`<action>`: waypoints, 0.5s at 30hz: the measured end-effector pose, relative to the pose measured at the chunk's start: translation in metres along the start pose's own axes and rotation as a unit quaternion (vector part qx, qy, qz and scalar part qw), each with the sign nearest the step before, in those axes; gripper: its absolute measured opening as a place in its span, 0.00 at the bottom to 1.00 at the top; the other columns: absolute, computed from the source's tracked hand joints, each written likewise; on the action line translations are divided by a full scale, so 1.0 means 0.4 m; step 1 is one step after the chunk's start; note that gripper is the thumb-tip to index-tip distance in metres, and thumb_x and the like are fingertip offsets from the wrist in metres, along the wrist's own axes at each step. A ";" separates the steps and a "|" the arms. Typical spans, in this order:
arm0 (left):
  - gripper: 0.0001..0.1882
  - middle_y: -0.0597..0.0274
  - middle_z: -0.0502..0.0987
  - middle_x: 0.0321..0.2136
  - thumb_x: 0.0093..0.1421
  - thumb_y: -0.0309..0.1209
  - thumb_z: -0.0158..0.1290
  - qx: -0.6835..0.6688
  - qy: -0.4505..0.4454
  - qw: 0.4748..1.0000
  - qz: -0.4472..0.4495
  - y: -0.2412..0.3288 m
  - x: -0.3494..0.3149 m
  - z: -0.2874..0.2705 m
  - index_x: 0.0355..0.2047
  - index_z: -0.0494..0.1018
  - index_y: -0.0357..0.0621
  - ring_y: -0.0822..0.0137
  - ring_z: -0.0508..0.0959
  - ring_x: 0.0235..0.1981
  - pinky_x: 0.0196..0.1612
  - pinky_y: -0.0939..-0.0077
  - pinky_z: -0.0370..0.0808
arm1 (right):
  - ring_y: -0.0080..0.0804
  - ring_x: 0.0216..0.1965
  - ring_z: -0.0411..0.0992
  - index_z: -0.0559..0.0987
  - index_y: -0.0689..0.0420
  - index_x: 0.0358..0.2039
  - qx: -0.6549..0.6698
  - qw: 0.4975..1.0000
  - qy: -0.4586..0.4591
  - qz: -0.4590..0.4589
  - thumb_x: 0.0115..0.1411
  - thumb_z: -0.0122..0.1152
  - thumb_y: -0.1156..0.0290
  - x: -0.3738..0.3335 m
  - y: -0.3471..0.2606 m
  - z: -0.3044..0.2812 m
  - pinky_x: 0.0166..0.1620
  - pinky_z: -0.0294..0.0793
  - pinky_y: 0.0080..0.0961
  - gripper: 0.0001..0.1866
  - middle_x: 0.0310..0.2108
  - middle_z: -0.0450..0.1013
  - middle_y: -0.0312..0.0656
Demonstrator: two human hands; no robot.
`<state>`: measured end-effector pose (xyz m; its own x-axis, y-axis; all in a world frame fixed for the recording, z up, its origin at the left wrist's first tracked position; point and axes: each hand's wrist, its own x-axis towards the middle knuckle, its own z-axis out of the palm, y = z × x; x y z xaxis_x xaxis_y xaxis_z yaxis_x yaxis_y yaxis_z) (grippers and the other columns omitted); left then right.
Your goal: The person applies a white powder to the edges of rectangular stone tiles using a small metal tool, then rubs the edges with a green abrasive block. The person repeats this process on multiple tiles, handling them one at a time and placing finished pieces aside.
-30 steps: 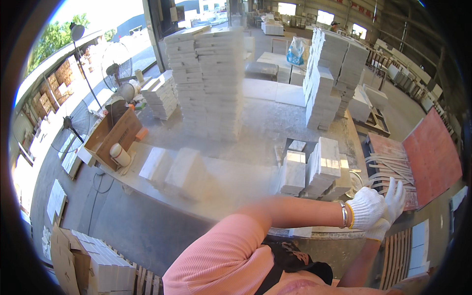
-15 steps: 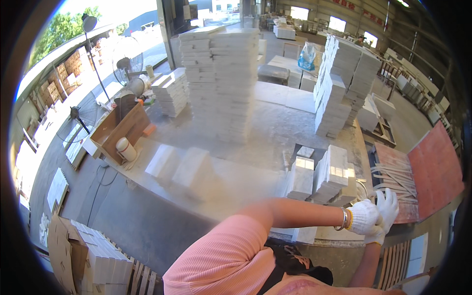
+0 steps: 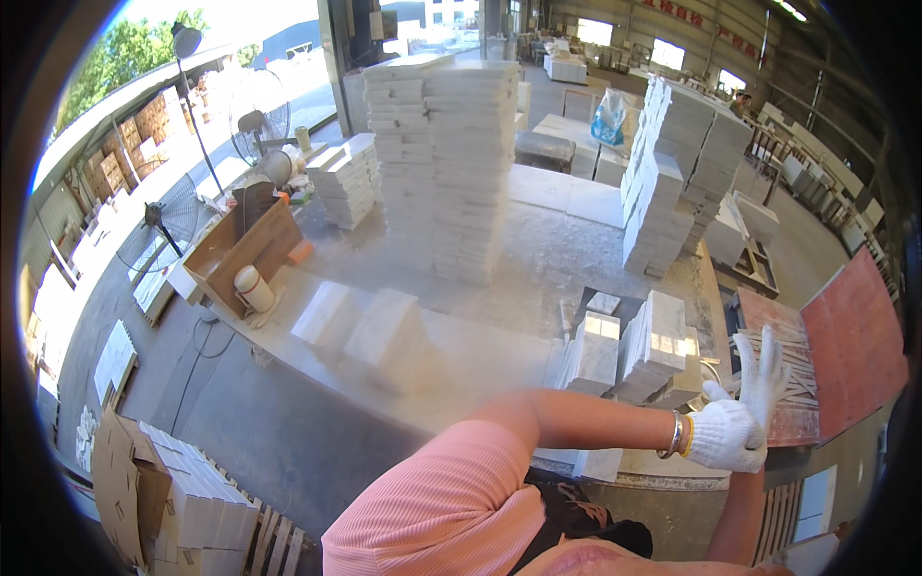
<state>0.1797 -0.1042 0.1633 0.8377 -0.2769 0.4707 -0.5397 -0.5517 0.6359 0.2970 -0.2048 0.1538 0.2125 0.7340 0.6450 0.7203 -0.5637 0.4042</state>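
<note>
Left of centre on my feed, white stone blocks [image 3: 384, 336] sit on the dusty counter [image 3: 549, 248]. Rightward, my left grip [image 3: 723, 435] wraps the wrist end of the white knit glove [image 3: 759, 405] on my right hand [image 3: 762, 392], whose fingers spread upward, holding nothing, beside pale strips [image 3: 799, 372].

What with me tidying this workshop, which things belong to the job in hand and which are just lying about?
In hand, it seems:
left hand, gloved, closed about the base of the right glove
right hand, wearing it, fingers spread
pale strips nearby, perhaps

Apparently just lying about:
blue-and-white plastic bag
brown box
white container
orange block
</note>
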 end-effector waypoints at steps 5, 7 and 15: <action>0.17 0.46 0.80 0.22 0.60 0.43 0.56 -0.015 0.033 0.998 0.043 0.006 0.001 0.012 0.29 0.81 0.41 0.44 0.81 0.24 0.33 0.52 0.78 | 0.40 0.57 0.73 0.72 0.51 0.64 0.300 0.918 -0.251 0.060 0.52 0.71 0.73 0.015 0.023 -0.010 0.48 0.77 0.29 0.37 0.69 0.63 0.49; 0.17 0.45 0.79 0.21 0.59 0.43 0.57 -0.009 0.031 0.999 0.028 0.007 0.001 0.014 0.29 0.81 0.40 0.43 0.81 0.23 0.32 0.52 0.79 | 0.42 0.57 0.73 0.75 0.52 0.61 0.364 0.894 -0.221 0.139 0.53 0.69 0.74 0.023 -0.026 -0.046 0.51 0.75 0.32 0.32 0.65 0.67 0.49; 0.18 0.46 0.79 0.23 0.61 0.45 0.56 0.102 -0.010 0.994 0.047 0.031 -0.022 0.016 0.31 0.81 0.41 0.42 0.81 0.25 0.31 0.52 0.79 | 0.38 0.55 0.72 0.75 0.58 0.58 0.332 0.939 0.061 0.062 0.62 0.64 0.72 0.036 -0.063 -0.070 0.60 0.70 0.40 0.23 0.57 0.75 0.43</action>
<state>0.1663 -0.1137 0.1631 0.7874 -0.3489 0.5083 -0.5887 -0.6704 0.4518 0.2634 -0.1908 0.1710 0.2736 0.6062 0.7468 0.9567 -0.2516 -0.1463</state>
